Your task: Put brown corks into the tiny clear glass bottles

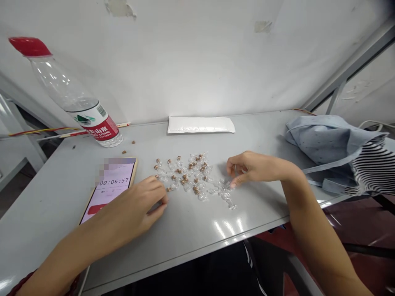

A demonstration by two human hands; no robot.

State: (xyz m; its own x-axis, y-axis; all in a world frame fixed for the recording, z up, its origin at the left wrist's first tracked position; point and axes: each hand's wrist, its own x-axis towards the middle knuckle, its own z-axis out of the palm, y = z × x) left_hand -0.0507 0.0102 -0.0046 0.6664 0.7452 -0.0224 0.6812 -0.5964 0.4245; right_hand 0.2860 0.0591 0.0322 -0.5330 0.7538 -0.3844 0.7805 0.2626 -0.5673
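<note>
Several tiny clear glass vials with cork stoppers lie scattered in the middle of the grey table. A few uncorked clear vials lie to their right. My left hand rests on the table at the left edge of the pile, fingers curled and pinched together near a small cork; what they grip is too small to name. My right hand hovers over the uncorked vials, fingertips pinched at one clear vial.
A phone showing a timer lies left of my left hand. A plastic water bottle with a red cap stands at the back left. A white packet lies by the wall. A blue cloth bag sits at the right.
</note>
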